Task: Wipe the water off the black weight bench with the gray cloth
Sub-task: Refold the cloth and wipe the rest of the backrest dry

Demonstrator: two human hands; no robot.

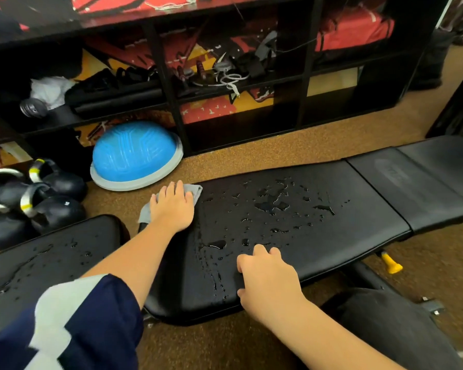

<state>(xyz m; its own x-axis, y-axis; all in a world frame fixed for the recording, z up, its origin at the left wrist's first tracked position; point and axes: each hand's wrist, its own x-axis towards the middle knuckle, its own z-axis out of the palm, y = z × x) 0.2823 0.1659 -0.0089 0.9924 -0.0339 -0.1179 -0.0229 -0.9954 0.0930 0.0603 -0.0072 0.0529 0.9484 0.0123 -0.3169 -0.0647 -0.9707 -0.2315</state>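
The black weight bench [358,209] runs from lower left to upper right, in padded sections. Water drops and small puddles [273,204] lie across its middle pad, and more wet streaks sit on the left pad [38,257]. My left hand [173,208] presses flat on the gray cloth [195,192] at the far left corner of the middle pad; most of the cloth is hidden beneath the palm. My right hand [267,281] rests on the near edge of the middle pad, fingers bent over the wet surface, holding nothing.
A blue half-ball trainer [135,153] leans against a black shelf unit [171,102] behind the bench. Several black kettlebells [51,198] sit on the brown carpet at the left. A yellow adjustment knob [390,264] sticks out below the bench at right.
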